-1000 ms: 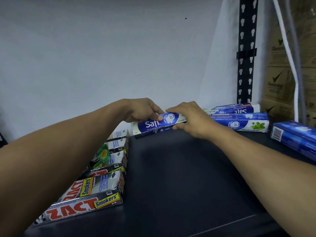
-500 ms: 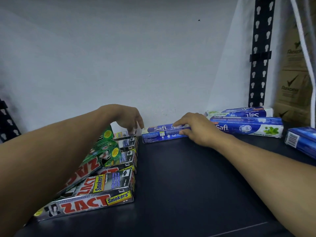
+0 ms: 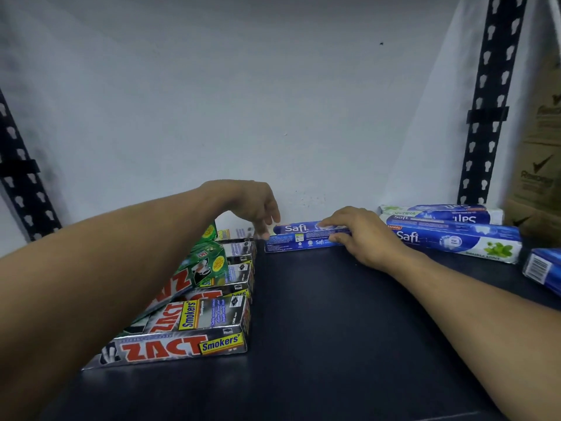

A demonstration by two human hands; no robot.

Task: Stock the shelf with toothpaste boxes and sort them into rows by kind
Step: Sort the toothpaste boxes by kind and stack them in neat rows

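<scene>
A blue Safi toothpaste box (image 3: 299,237) lies flat on the dark shelf (image 3: 334,329) against the back wall. My right hand (image 3: 361,235) grips its right end, fingers on top and thumb at the front. My left hand (image 3: 258,208) hovers just left of the box with loosely hanging fingers, holding nothing. At the left runs a row of silver Zact Smokers boxes (image 3: 182,344), with green Zact boxes (image 3: 206,262) leaning on them under my left forearm. More Safi boxes (image 3: 455,238) lie stacked at the back right.
Another blue box (image 3: 543,268) sits at the right edge. Black perforated uprights (image 3: 488,117) stand at both sides, with brown cartons (image 3: 540,177) beyond the right one. The white wall closes the back of the shelf.
The Safi box went down from both hands onto the shelf by the wall. My left hand let go and drew left; my right hand stays on the box.
</scene>
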